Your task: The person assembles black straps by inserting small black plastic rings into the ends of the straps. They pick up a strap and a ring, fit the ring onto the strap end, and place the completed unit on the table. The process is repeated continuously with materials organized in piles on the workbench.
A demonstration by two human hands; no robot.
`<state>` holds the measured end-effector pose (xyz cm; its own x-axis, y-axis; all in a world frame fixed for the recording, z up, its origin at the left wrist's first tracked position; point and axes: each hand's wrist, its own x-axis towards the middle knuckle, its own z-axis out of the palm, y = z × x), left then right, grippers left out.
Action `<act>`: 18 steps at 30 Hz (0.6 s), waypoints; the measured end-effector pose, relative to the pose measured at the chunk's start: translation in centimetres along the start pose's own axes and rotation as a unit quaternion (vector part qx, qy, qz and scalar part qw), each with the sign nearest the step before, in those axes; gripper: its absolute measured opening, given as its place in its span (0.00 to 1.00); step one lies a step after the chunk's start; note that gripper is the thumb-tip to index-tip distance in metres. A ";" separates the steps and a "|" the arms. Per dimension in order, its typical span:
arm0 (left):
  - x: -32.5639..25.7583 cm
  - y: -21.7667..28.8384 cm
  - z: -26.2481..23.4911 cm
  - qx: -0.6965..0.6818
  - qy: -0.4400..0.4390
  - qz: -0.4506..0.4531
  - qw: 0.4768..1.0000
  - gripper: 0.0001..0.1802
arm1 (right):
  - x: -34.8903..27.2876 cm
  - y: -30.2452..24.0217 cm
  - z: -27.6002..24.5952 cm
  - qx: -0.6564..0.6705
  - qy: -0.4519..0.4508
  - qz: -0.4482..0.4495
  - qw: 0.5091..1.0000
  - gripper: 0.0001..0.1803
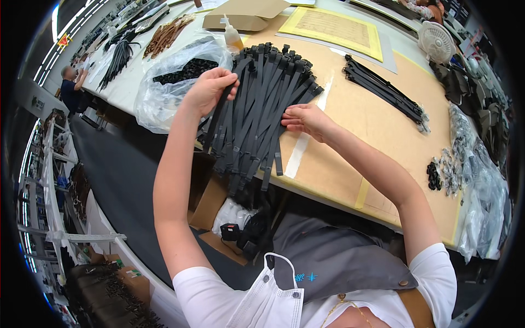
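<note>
A large heap of black straps with buckles (265,104) lies across the table's near edge, their lower ends hanging over it. My left hand (212,90) is closed on a black strap (219,112) at the heap's left side, thumb and fingers pinching it near the upper end. The strap's rest hangs down along the heap. My right hand (307,120) is at the heap's right edge, fingers bent together against the outer straps. Whether a strap lies between those fingertips is hidden.
Left of the heap is a clear plastic bag (164,101) with black pieces; behind stands a glue bottle (232,37). To the right lie a strap bundle (385,90), small metal parts (451,172) and plastic bags (481,202). Below the edge is an open carton (208,205).
</note>
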<state>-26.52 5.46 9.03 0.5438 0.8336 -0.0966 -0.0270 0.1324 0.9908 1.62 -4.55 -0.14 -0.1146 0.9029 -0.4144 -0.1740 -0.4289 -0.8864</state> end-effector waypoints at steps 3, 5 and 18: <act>2.3 -3.3 0.5 0.020 0.052 -0.043 0.998 0.08 | 0.4 -0.2 1.0 0.038 0.001 0.019 0.999 0.21; 3.3 -5.6 0.7 0.114 0.091 -0.086 0.986 0.09 | 0.7 -0.3 1.4 0.060 0.000 0.029 0.998 0.21; 3.2 -5.2 2.3 0.233 0.104 -0.131 0.958 0.12 | -3.3 1.5 0.2 0.108 -0.014 0.093 0.990 0.28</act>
<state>-22.71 6.26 3.77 0.3004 0.8995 -0.3172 0.4920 0.1388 0.8595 1.53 -8.21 -0.07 -0.1909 0.8079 -0.5576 -0.3526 -0.5866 -0.7291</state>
